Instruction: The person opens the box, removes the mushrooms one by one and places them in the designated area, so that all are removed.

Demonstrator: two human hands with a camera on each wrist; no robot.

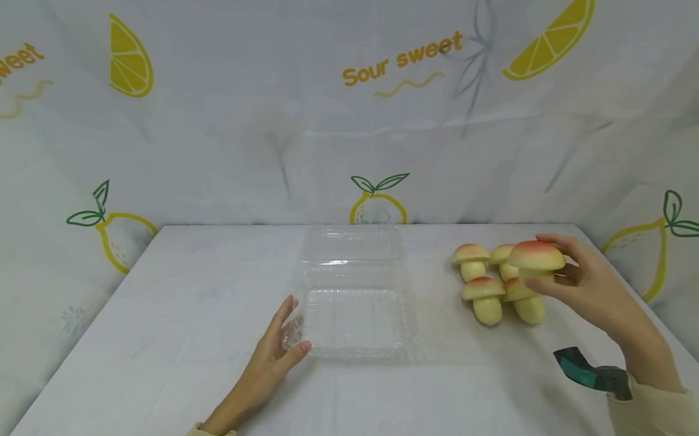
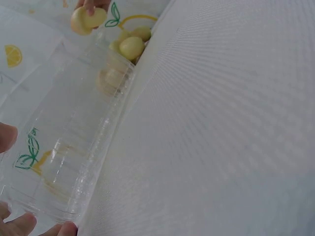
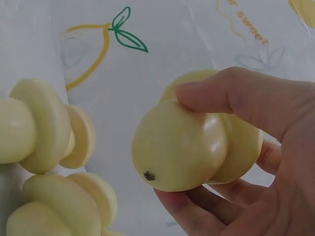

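Note:
On the right, my right hand (image 1: 589, 285) holds a toy mushroom (image 1: 535, 257) up above the table. It has a reddish-topped cap and a pale yellow stem. In the right wrist view, the thumb lies over the mushroom (image 3: 179, 147) and the fingers curl under it. A dark spot marks the stem's end. Several like mushrooms (image 1: 487, 309) stand close together just left of this hand. My left hand (image 1: 276, 351) grips the left side of a clear plastic clamshell box (image 1: 355, 355), thumb near its front corner. In the left wrist view, fingertips (image 2: 22, 223) show at the box's edge.
The clamshell's lid (image 1: 350, 244) lies folded back toward the rear edge of the white-covered table (image 1: 155, 330). A white cloth (image 1: 252, 131) printed with lemons rises behind and at both sides.

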